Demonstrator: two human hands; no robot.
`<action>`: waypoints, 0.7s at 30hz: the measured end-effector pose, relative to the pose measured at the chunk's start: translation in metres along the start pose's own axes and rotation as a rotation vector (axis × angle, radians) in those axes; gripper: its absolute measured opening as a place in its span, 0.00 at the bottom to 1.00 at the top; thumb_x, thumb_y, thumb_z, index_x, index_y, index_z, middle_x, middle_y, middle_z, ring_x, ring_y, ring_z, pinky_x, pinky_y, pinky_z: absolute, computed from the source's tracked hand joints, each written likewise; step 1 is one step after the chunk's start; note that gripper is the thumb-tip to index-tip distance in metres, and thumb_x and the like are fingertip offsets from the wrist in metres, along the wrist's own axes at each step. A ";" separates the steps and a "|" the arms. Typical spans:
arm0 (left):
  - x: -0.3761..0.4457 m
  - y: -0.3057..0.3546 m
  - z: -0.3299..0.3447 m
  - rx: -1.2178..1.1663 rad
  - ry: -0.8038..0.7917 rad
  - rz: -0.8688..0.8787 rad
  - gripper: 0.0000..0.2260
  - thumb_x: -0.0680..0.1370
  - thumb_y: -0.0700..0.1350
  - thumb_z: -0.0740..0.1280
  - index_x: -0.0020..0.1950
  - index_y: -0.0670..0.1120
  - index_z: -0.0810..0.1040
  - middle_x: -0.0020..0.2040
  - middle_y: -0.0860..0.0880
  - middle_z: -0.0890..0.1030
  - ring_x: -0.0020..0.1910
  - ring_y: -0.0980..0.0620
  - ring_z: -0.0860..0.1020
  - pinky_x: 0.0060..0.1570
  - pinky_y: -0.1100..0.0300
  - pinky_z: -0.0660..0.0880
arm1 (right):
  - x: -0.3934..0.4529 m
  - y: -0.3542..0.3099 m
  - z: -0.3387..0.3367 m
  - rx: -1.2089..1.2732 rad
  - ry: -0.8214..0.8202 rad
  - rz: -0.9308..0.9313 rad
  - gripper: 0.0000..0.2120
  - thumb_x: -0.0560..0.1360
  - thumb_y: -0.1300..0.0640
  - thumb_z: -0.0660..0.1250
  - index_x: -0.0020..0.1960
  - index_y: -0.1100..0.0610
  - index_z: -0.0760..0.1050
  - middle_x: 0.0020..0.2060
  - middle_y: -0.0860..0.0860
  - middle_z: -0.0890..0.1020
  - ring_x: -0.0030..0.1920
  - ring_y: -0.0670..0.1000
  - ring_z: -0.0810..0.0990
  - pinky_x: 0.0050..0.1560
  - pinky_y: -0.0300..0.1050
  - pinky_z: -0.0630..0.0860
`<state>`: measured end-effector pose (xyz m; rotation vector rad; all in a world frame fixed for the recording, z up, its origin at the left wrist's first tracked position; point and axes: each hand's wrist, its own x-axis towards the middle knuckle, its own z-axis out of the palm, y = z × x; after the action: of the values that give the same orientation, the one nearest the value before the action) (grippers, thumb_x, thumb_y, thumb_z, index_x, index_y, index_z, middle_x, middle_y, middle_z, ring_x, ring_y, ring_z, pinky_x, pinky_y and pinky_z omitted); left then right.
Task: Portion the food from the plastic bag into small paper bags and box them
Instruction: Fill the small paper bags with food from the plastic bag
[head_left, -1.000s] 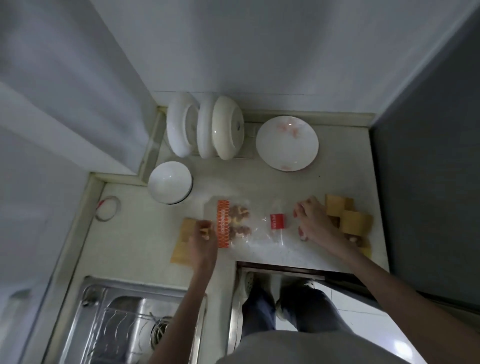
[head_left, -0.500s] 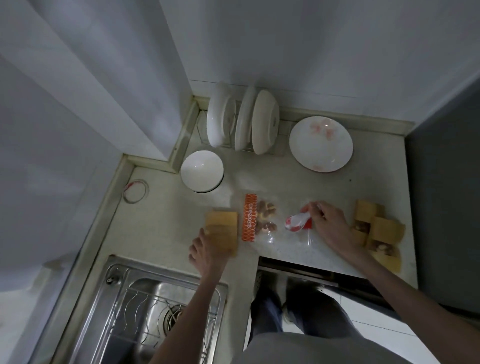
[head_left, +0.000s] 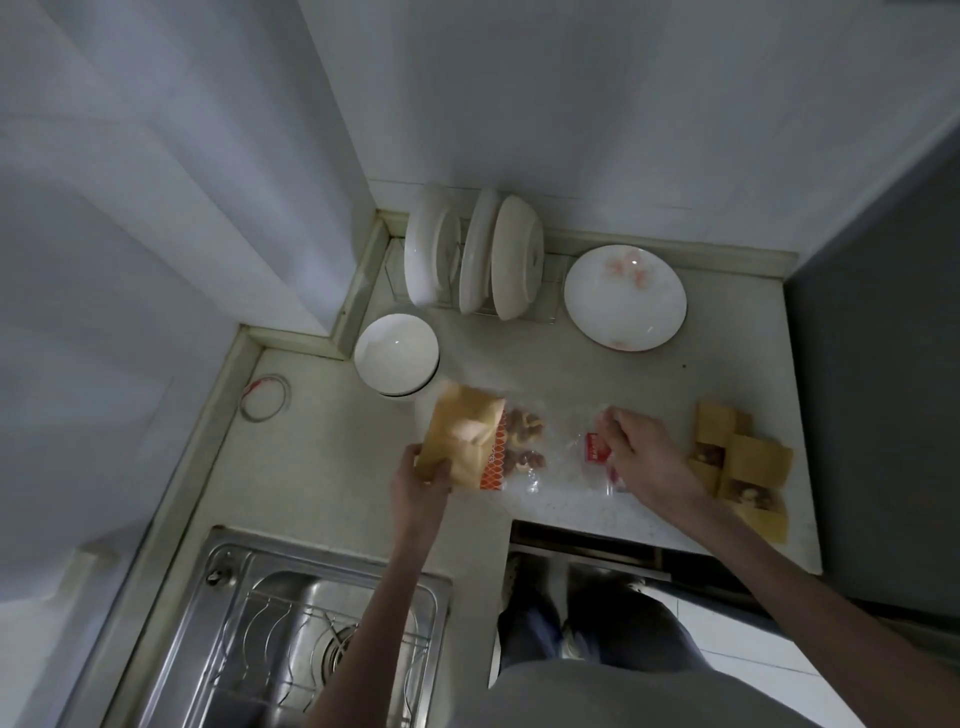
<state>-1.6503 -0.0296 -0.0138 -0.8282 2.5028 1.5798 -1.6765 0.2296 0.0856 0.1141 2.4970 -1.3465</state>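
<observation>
Counter (head_left: 649, 514) | bowl (head_left: 397, 353) behind paper bag (head_left: 462, 441) | left grip (head_left: 421, 480) pinching it | right grip (head_left: 641, 457) pinching plastic bag (head_left: 550, 441)

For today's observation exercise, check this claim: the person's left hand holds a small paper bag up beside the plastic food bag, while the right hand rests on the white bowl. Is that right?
Not quite. In the head view the right hand is not on the white bowl; it is at the clear plastic food bag on the counter, by its red label. The left hand does hold the small paper bag beside it.
</observation>
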 end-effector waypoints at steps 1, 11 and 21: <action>-0.002 0.014 -0.001 -0.044 0.010 0.012 0.08 0.74 0.39 0.71 0.50 0.45 0.77 0.40 0.44 0.82 0.38 0.45 0.82 0.36 0.48 0.80 | -0.001 -0.006 -0.002 -0.017 -0.009 -0.008 0.17 0.82 0.53 0.53 0.40 0.62 0.68 0.28 0.53 0.72 0.27 0.49 0.72 0.32 0.49 0.71; -0.023 0.158 0.004 -0.189 -0.193 0.345 0.07 0.74 0.42 0.72 0.41 0.54 0.79 0.34 0.60 0.82 0.33 0.63 0.79 0.34 0.70 0.74 | -0.007 -0.065 -0.036 -0.072 0.150 -0.288 0.04 0.78 0.56 0.61 0.46 0.49 0.69 0.25 0.45 0.70 0.25 0.44 0.68 0.24 0.33 0.63; -0.064 0.263 0.040 -0.460 -0.648 0.504 0.07 0.79 0.43 0.68 0.55 0.54 0.77 0.42 0.50 0.86 0.43 0.51 0.85 0.40 0.61 0.81 | -0.024 -0.093 -0.100 -0.056 0.320 -0.208 0.06 0.78 0.50 0.60 0.46 0.52 0.69 0.32 0.49 0.75 0.27 0.41 0.73 0.22 0.32 0.66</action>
<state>-1.7287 0.1167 0.2036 0.3254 1.9700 2.1598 -1.6958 0.2623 0.2188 0.0621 2.8797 -1.4330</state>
